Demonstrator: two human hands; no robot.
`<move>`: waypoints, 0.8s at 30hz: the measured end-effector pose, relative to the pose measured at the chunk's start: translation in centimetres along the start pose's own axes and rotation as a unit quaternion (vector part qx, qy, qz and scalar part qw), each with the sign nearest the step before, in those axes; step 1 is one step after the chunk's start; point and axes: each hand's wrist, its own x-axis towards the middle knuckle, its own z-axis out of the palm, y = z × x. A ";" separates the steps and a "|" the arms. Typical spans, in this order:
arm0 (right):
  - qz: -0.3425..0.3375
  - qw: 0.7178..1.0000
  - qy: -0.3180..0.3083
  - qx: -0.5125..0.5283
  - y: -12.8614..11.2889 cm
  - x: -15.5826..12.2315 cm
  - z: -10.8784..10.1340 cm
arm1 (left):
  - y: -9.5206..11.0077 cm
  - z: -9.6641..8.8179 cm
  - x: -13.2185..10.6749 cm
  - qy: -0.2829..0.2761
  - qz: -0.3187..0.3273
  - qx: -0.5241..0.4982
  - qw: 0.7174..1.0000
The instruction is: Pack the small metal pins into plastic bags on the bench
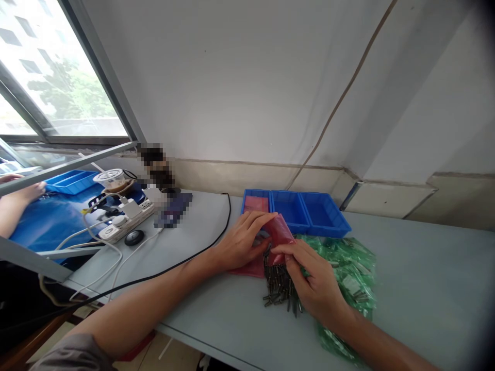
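A pink plastic bag (pixel 281 232) is held between my two hands above the table. My left hand (pixel 245 239) grips its upper left side, with the fingers bent over the edge. On the other side, my right hand (pixel 315 278) pinches the bag's lower right edge between thumb and fingers. Right below lies a pile of small dark metal pins (pixel 280 286), partly covered by the bag and my right hand. Another flat pink bag (pixel 249 269) rests on the table under my left wrist. Green plastic bags (pixel 353 273) with metal parts inside lie beside my right hand.
A blue three-compartment tray (pixel 328 214) stands behind my hands, with pink bags in its left compartment. A black cable (pixel 185 257) crosses the table at left. Further left are a power strip (pixel 126 221), a black mouse (pixel 134 237), a lidded cup (pixel 112 179) and another person's hand (pixel 33 193).
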 end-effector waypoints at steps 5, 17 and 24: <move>0.005 1.000 0.012 0.003 0.0 0.1 -0.1 | 0.0 0.1 0.0 -0.018 -0.009 0.000 1.000; 0.012 1.000 0.016 0.020 0.0 0.0 0.0 | 0.0 0.0 -0.1 -0.035 -0.001 0.002 0.999; 0.014 1.000 0.001 0.024 0.1 0.1 0.1 | -0.2 0.2 -0.2 -0.037 -0.001 0.003 0.999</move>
